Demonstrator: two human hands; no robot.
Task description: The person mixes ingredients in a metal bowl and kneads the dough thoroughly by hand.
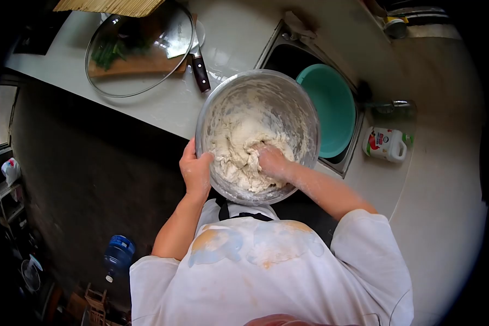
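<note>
A large metal mixing bowl (296,103) stands in front of my body, its inner wall smeared with flour and paste. Inside lies a rough, wet, pale dough (231,144) with loose flour at its far side. My left hand (196,169) is closed on the left rim, thumb over the edge. From the right, my right hand (273,161) reaches into the bowl, its fingers sunk in the dough and partly hidden by it.
Right of the bowl, a green basin (339,114) sits in the sink (271,51). A white jug (384,144) stands beyond it. On the counter (146,111) are a glass lid (127,81) over a cutting board and a dark-handled knife (200,73). A blue water bottle (119,252) is at lower left.
</note>
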